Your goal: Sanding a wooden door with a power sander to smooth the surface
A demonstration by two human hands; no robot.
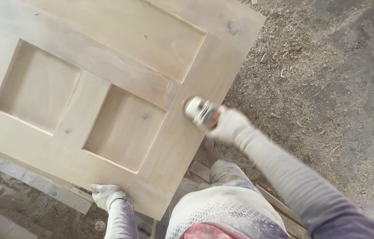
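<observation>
Door: a pale, unfinished wooden panel door (pixel 107 88) lies flat on a low support, three sunken panels showing, its surface dusted with fine powder.
Right hand: the gloved right hand (pixel 229 126) is wrapped tightly around a small power sander (pixel 200 111), fingers closed on its body.
Sander: its round metal head sits on the door's right-hand stile, near the right edge, beside the lower right sunken panel; it is blurred.
Left hand: the gloved left hand (pixel 105 194) curls over the door's near edge, close to the near right corner, fingers clamped on the wood.
Floor: the ground (pixel 328 79) to the right is covered in sawdust and shavings.
Support: grey planks (pixel 32 181) show beneath the door's near edge.
</observation>
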